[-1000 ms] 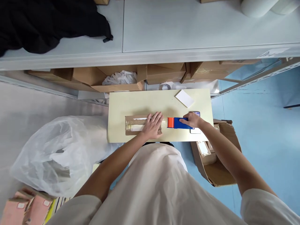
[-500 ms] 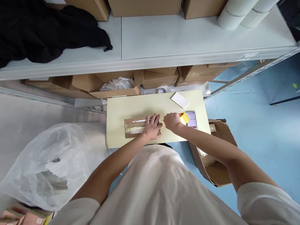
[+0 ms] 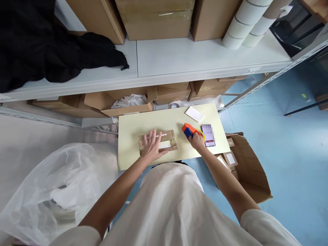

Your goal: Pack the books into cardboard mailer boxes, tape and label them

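Observation:
A small flat cardboard box point(image 3: 171, 137) with clear tape and a white label lies on the pale yellow tabletop point(image 3: 130, 126). My left hand point(image 3: 151, 147) rests on its left and middle part, fingers spread, hiding some of the top. To the right of the box, my right hand point(image 3: 197, 140) is wrapped round an orange and blue tape dispenser point(image 3: 187, 128) with a yellow ring-shaped part. The dispenser's head points toward the box and is apart from it. Just right of that hand lies a phone point(image 3: 208, 136) with its screen lit.
A white card or pad point(image 3: 194, 114) lies near the table's back edge. Behind stands a shelf point(image 3: 174, 58) with cartons, white rolls point(image 3: 239, 25) and black cloth point(image 3: 64, 51). An open carton point(image 3: 252, 167) sits on the right; a clear plastic bag point(image 3: 74, 177) is at left.
My left hand has slid left over the box and spread its fingers. My right hand has turned with the tape dispenser, which shows its orange and blue head. The camera view has shifted.

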The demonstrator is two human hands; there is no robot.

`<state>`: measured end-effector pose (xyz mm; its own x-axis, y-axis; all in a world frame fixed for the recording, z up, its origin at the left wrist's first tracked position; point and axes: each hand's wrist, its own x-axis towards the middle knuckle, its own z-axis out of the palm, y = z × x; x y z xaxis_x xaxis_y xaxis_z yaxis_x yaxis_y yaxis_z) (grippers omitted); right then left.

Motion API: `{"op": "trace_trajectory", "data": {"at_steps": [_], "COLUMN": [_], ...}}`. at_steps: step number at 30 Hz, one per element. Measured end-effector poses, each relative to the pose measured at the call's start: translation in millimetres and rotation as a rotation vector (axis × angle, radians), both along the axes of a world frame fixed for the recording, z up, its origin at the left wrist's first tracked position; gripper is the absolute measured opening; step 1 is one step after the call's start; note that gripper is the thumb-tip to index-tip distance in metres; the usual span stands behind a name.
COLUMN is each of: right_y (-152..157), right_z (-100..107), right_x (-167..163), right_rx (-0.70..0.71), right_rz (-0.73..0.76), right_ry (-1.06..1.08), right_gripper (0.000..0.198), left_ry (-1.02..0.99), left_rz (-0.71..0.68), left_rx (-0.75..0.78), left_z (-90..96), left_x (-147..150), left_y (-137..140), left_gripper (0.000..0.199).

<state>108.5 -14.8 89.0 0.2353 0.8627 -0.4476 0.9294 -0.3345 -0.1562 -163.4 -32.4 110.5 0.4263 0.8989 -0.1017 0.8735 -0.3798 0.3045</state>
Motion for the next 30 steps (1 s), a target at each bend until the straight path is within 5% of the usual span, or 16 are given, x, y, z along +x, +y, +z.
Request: {"op": "trace_trajectory", "data": {"at_steps": [6, 12, 16, 22, 26, 30], "right_y": [-23.0, -50.5, -72.0, -67.1, -35.8, -2.8], "right_z": [-35.5, -35.9, -36.0, -33.8, -7.7, 11.4], "right_x": [-11.1, -16.9, -37.2, -73.2, -80.3, -93.9], "right_rx": [0.009, 0.371, 0.383, 0.365, 0.349, 0.224], "right_rz": [-0.038, 0.106, 0.296, 0.115, -0.025, -0.124], "right_ry": [0.128, 0.272, 0.567, 0.831, 0.825, 0.776], "right_gripper": [0.034, 0.072, 0.093, 0.065, 0.049, 0.039], "left_ry": [-0.271, -0.435, -0.536, -0.744, -0.806, -0.850], "left_rz": [0.460, 0.456, 0.410, 0.465, 0.571, 0.683], "left_rx": [-0.166, -0.305, -0.337, -0.366, -0.387, -0.404], "left_z": [-32.2, -49.3, -53.6, -54.7, -45.2, -45.0], "left_x": [-69.1, -89.6, -92.0, -88.2, -93.3, -105.4], "left_y": [-33.3, -42.3, -41.6, -34.4, -18.7, -1.7], "left_gripper": [0.124, 0.119, 0.093, 0.067, 0.048, 0.049]}}
